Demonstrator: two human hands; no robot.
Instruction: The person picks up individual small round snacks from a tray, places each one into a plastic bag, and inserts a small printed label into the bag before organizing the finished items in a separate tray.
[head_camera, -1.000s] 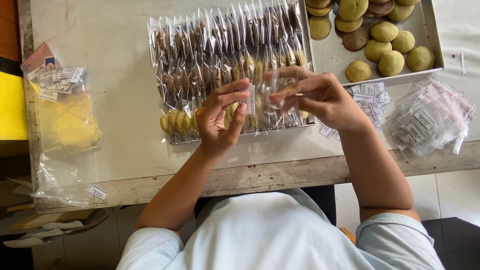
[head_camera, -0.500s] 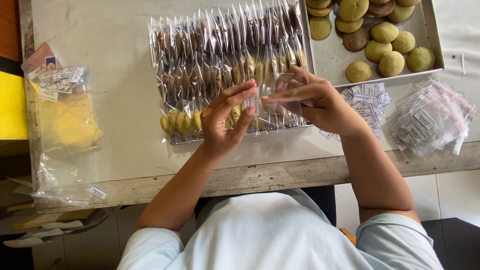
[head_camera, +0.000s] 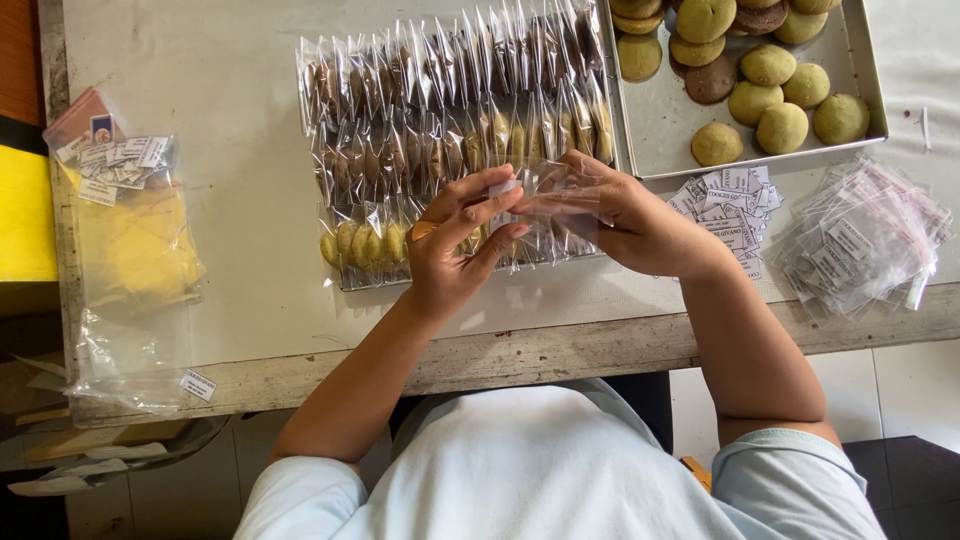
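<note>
At the far left of the desk lies a clear bag of paper labels over yellow sheets, set aside within reach. The left hand and right hand meet above the rows of bagged cookies, fingers pinching a small clear sleeve between them, apparently to handle its opening. Further right sit a metal tray of loose cookies, and a pile of empty sleeves.
</note>
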